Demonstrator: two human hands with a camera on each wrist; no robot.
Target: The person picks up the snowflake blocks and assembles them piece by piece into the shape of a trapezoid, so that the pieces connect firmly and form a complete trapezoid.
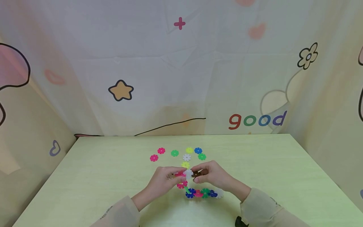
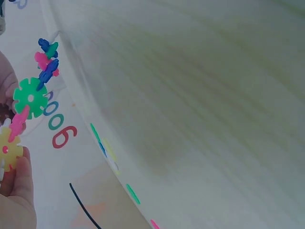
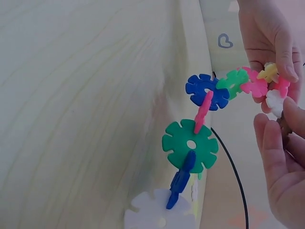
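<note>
A chain of notched plastic snowflake discs hangs between the two hands, its pieces slotted together. In the head view the left hand pinches the chain near a pink disc and a yellow disc. The right hand pinches a brown disc edge-on against a white disc at the chain's end. Below the hands, the chain runs through a blue disc, a pink disc, a green disc and another blue disc to a white disc.
Several loose discs lie on the table beyond the hands: pink discs at left, a green disc, and a blue disc among others. A printed curtain stands behind. Something black shows by the right sleeve.
</note>
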